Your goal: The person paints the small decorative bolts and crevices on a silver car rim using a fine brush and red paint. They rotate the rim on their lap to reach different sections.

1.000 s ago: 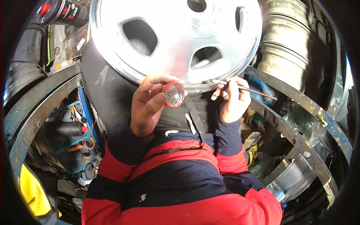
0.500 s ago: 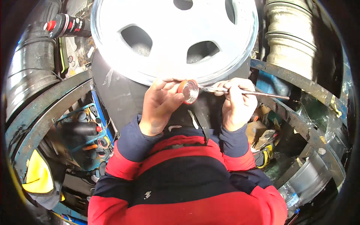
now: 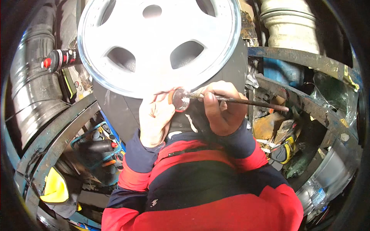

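Pinched in my left hand (image 3: 153,119) is a small orange-red screw cap (image 3: 179,101), its hollow side facing right, with a pale smear inside. My right hand (image 3: 224,111) grips a thin paintbrush (image 3: 256,102) whose dark handle points to the right. The bristle end reaches the cap's right edge; whether it touches the inside I cannot tell. Just beyond both hands lies a large white-grey wheel rim (image 3: 152,34) with a shiny outer lip, resting on a dark rounded support (image 3: 119,109). Strong glare washes out part of its face.
A dark bottle with a red cap (image 3: 59,60) lies at the left. More metal rims are stacked at far left (image 3: 34,84) and far right (image 3: 289,23). Curved metal frame bars (image 3: 304,102) run along both sides. A blue basket (image 3: 96,150) and a yellow cloth (image 3: 54,186) are at lower left.
The view has shifted, so the wheel rim appears further left and higher. The cap has tilted slightly, and my right hand has turned with the brush still at the cap.
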Action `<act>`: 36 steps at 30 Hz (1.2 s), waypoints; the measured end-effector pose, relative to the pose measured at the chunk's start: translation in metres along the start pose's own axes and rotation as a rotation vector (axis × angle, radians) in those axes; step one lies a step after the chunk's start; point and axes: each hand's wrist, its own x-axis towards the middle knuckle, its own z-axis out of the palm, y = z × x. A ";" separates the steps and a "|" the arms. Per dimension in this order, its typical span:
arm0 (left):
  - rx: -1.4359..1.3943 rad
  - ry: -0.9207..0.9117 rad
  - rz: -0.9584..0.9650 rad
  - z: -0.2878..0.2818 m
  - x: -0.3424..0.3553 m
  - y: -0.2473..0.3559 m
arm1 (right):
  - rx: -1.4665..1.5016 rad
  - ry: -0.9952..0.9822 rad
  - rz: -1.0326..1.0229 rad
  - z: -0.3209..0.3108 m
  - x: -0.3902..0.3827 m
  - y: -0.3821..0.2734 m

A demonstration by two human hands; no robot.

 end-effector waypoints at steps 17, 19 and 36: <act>0.101 -0.031 0.032 -0.005 0.002 -0.007 | 0.032 0.158 -0.051 0.004 0.002 0.009; 0.096 -0.023 0.030 -0.009 0.003 -0.009 | -0.116 0.124 -0.026 -0.007 0.004 0.021; -0.040 -0.004 -0.075 -0.027 0.007 -0.004 | -0.184 0.119 0.254 0.004 0.009 0.072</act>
